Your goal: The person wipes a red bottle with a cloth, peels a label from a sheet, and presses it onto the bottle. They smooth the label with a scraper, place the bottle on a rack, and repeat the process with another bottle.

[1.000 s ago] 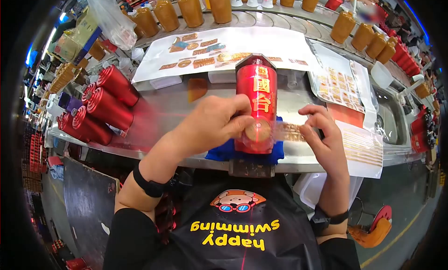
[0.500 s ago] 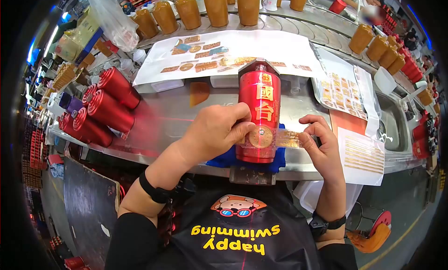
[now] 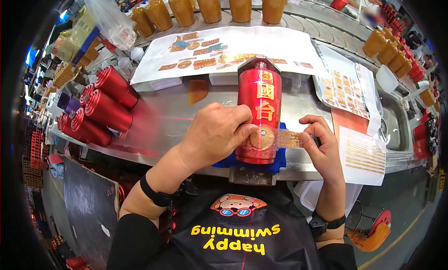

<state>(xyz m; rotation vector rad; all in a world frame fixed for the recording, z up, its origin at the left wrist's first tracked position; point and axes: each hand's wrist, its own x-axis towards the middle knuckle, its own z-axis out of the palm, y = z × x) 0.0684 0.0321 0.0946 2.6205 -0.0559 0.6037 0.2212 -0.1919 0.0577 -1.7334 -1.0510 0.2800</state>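
A red bottle (image 3: 268,88) with gold characters lies or leans on a blue cloth (image 3: 280,161) in front of me, its dark cap end away from me. Across its lower part runs a clear decal strip (image 3: 288,138) with gold print and a round gold emblem (image 3: 262,138). My left hand (image 3: 217,130) is closed in a pinch at the bottle's left side, around the strip's left end, which the fingers mostly hide. To the right of the bottle, my right hand (image 3: 321,146) pinches the strip's free end between thumb and finger, stretching it out sideways.
Several red bottles (image 3: 109,110) lie stacked at left on the metal table (image 3: 163,130). Behind the bottle is a white sheet of gold decals (image 3: 154,60); more decal sheets (image 3: 343,95) sit at right beside a sink (image 3: 396,123). Brown bottles (image 3: 208,6) line a conveyor at the back.
Both hands keep nearly the same hold on the strip. The brown bottles along the back have shifted on the conveyor: the left row leftward, the right group to the right.
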